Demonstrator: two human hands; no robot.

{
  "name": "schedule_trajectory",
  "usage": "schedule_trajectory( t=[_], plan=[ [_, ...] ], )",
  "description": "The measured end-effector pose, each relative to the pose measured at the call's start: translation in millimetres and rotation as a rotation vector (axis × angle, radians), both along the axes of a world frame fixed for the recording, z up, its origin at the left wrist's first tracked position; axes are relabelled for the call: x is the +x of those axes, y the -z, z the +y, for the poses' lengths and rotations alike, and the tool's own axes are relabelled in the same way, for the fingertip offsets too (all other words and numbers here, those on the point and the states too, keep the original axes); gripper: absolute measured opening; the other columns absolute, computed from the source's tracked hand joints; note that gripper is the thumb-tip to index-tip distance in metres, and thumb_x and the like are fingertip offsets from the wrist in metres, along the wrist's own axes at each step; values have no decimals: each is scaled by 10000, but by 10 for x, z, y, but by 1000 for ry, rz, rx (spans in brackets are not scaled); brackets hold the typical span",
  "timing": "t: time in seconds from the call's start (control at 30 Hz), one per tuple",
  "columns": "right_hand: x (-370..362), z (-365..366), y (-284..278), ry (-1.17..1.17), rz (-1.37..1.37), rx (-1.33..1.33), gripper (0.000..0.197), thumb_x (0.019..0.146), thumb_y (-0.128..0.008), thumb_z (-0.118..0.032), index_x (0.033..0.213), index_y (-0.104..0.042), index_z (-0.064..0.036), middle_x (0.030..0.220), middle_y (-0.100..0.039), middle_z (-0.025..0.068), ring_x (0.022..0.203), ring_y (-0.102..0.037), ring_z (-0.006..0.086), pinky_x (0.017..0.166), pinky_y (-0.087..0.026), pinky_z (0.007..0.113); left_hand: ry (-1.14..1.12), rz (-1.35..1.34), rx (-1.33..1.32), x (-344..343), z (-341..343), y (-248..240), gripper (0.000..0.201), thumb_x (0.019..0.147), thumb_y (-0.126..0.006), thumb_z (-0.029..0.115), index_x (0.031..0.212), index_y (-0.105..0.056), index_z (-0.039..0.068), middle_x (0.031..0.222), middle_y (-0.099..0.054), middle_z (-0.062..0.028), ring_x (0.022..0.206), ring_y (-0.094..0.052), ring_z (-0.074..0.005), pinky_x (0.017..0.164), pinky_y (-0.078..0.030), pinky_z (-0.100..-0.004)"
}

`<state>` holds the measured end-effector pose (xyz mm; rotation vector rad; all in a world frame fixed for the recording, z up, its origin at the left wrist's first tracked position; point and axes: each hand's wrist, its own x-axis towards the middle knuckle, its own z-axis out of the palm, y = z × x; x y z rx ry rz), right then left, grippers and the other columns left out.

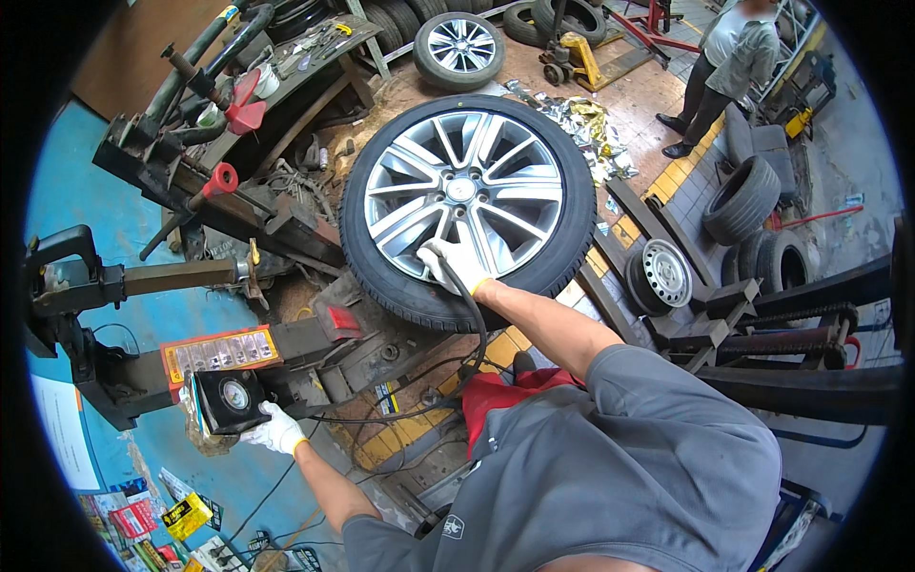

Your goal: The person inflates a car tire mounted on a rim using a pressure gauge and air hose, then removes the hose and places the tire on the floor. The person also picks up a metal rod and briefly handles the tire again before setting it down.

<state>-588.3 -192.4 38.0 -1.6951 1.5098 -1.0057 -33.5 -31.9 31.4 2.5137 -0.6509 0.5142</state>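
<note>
A large black tyre (356,205) on a silver multi-spoke alloy wheel (460,191) lies face up in front of me. My right hand (452,267), in a white glove, is over the wheel's near rim with its fingers closed round a black air hose (479,336). The hose end is hidden by the hand. To the left, a black box with a round pressure gauge (233,394) is mounted on the machine. My gloved left hand (276,431) grips its lower right corner, thumb at the front and fingers partly hidden beneath.
A tyre machine with heavy arms (181,276) stands at the left. A cluttered metal bench (315,67) is beyond it. Another wheel (460,48), a yellow pallet jack (581,62), a steel rim (664,275) and loose tyres (743,198) lie around. A person (729,71) stands far right.
</note>
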Motion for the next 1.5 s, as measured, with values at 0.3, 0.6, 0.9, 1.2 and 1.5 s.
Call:
schedule_trajectory(
  t=[0.3, 0.6, 0.9, 1.2, 1.5],
  plan=[
    [10, 32, -93, 27, 64, 11, 331, 1104, -690, -411, 1245, -827, -145, 1073, -798, 193, 1134, -711, 413, 1035, -535, 498, -3, -60, 26, 174, 41, 126, 1320, 1014, -608, 775, 1752, -67, -177, 1782, -240, -457, 1614, -400, -580, 1282, -459, -580],
    [-4, -22, 29, 15, 10, 70, 316, 1101, -693, -397, 1232, -831, -144, 1089, -801, 190, 1147, -701, 410, 1039, -534, 502, 0, 20, -6, -6, -20, -10, 1313, 996, -651, 750, 1746, -95, -173, 1744, -279, -486, 1598, -413, -594, 1283, -458, -590],
    [21, 13, -37, 31, 66, 1, 311, 1092, -710, -403, 1217, -841, -150, 1065, -793, 194, 1150, -688, 420, 1030, -533, 509, -11, -43, -1, 133, 14, 92, 1317, 1003, -636, 761, 1755, -75, -163, 1773, -256, -458, 1608, -405, -584, 1278, -458, -602],
    [1, -3, -71, -6, -2, 97, 344, 1118, -689, -402, 1272, -813, -121, 1054, -797, 208, 1035, -775, 394, 973, -579, 467, 4, 1, -9, 25, 17, 32, 1309, 1016, -617, 761, 1754, -71, -172, 1788, -235, -452, 1634, -370, -577, 1288, -449, -593],
    [9, -9, -17, 19, 31, 40, 353, 1115, -695, -404, 1265, -821, -110, 1040, -801, 210, 1042, -780, 397, 979, -588, 462, 26, 24, -31, -30, 16, -37, 1304, 1014, -628, 740, 1754, -61, -173, 1785, -233, -457, 1638, -364, -575, 1299, -436, -589]
  ],
)
